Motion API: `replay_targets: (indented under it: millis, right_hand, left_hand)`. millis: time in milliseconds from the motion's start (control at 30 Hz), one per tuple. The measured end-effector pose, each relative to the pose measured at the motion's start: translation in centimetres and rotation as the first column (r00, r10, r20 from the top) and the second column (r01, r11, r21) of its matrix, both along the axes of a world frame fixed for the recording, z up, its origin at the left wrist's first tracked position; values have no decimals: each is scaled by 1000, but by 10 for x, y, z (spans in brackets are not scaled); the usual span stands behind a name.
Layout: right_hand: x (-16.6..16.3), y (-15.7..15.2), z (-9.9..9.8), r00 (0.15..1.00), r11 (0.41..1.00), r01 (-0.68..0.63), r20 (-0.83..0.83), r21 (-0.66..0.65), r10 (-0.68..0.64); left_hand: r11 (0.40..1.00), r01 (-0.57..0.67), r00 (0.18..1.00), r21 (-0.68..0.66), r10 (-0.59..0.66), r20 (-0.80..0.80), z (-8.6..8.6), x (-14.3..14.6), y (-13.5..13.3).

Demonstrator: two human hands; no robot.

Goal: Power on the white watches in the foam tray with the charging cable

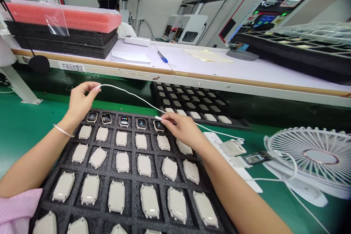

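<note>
A thin white cable (128,93) arcs from my left hand (80,100), whose thumb and fingers pinch it above the far left of a black foam tray (131,175). My right hand (182,128) is closed over the tray's far row, with a small white cable tip (158,118) at its fingertips. Just below that tip lies a smartwatch (159,125) with its screen up. Other watches in this row, such as one with a lit screen (124,121), also face up. In the nearer rows, pale watch bodies (122,161) lie in separate pockets, showing plain backs.
On the right are a power strip (214,139) with a white charger (233,147), a dark-screened device (253,158) and a white fan (307,153). Behind stands a second tray (189,98) under a shelf (170,67) carrying pink foam sheets (63,16) and a pen (162,56).
</note>
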State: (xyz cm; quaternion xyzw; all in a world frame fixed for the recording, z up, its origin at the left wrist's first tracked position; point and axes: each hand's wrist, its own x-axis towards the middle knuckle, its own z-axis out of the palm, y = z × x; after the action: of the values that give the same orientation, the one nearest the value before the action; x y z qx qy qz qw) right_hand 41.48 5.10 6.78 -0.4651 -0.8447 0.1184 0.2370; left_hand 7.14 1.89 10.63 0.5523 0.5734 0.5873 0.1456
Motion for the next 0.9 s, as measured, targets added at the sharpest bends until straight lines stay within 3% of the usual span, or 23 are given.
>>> replay_targets:
  millis: [100,167,267,333,433,567,800,900]
  right_hand:
    - [35,-15,-2,999,1000,2,-46,30,0]
    - [57,-25,-10,996,996,66,-59,59,-62]
    - [82,-40,-23,985,982,148,-110,114,-135]
    - [92,-49,-26,977,965,189,-138,184,-165]
    - [97,-65,-20,978,955,198,-112,219,-177]
    - [93,-83,-8,987,969,149,-82,196,-135]
    - [99,-80,-25,992,982,94,62,167,-105]
    - [99,-74,-35,986,981,54,144,184,-82]
  left_hand:
    - [996,42,999,-77,-45,-29,11,-15,-39]
    - [991,30,982,-133,-54,-178,11,-26,-64]
    - [952,56,900,-302,-178,-397,0,-38,-89]
    - [900,71,857,-430,-276,-436,-12,-43,-96]
    - [860,52,809,-507,-334,-484,-26,-48,-99]
    - [885,48,747,-462,-339,-572,-35,-57,-96]
    - [949,75,457,-307,-306,-835,-41,-70,-70]
    - [944,62,512,-323,-308,-802,-30,-72,-62]
